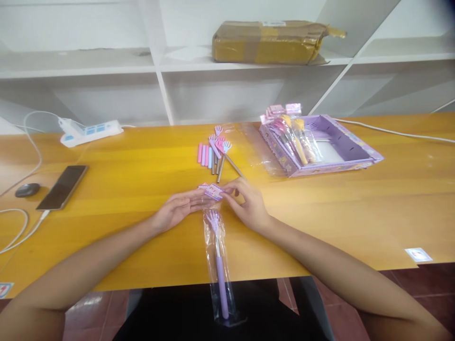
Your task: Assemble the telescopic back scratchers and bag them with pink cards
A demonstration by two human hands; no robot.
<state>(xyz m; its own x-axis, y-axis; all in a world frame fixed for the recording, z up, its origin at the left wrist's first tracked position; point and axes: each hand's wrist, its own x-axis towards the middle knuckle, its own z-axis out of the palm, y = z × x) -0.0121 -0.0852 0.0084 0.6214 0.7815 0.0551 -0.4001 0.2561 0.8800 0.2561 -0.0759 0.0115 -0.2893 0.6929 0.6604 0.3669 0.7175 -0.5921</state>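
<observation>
A purple back scratcher (221,279) with a hand-shaped head lies in a clear plastic bag (209,265), which extends past the table's front edge toward my lap. At the bag's top is a small printed pink and purple card (213,191). My right hand (248,203) pinches the card's right edge between thumb and fingers. My left hand (179,207) is stretched out, its fingers straight at the card's left side; how firmly they touch it is unclear. Beyond my hands lie several loose scratcher heads on metal rods (221,163) and several pastel handles (203,155).
A purple box (337,166) at the back right holds several bagged scratchers (296,137). To the left are a phone (63,187) on a cable, a black mouse-like object (27,190) and a white power strip (91,132). A taped parcel (270,42) sits on the shelf.
</observation>
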